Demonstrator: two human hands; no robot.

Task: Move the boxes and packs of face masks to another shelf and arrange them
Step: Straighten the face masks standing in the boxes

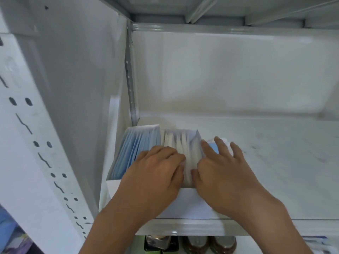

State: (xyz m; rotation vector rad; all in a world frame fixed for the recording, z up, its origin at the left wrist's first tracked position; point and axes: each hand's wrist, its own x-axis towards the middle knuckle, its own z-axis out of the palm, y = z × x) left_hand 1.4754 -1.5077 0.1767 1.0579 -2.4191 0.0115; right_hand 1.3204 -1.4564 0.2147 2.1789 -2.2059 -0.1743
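**Both hands working in the mask boxes**

We are reaching into two open boxes at the shelf's near left corner. Our left hand is resting, fingers loosely curled, across the blue masks and white masks. Our right hand is lying with fingers spread, touching a blue pack just right of the white-mask box.

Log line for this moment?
left hand: on blue masks box | right hand: on white masks box | boxes side by side, shelf left corner
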